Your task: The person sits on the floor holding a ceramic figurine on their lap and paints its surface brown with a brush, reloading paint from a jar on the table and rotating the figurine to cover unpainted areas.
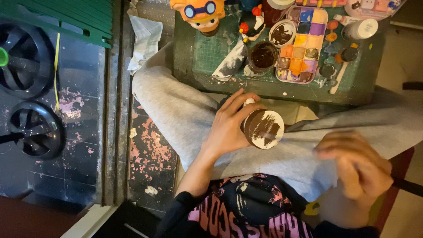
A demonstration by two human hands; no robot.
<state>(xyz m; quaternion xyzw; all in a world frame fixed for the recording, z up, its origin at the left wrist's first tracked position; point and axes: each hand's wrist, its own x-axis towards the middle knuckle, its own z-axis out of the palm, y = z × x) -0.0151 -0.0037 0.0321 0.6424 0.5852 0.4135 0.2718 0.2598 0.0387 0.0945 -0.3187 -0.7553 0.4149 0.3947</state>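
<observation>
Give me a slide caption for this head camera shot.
Left hand grips a figurine base-up, its base streaked brown; right hand blurred over the lap, paint palette on the table.

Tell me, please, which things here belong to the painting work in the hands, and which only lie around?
In use:
- round white object with brown paint on its flat base, held by left hand
- blurred right hand, holding nothing visible
- rectangular multicolour paint palette
- dark cup of brown liquid

Lying about:
- orange toy figure with goggles
- crumpled white paper
- black wheels
</observation>
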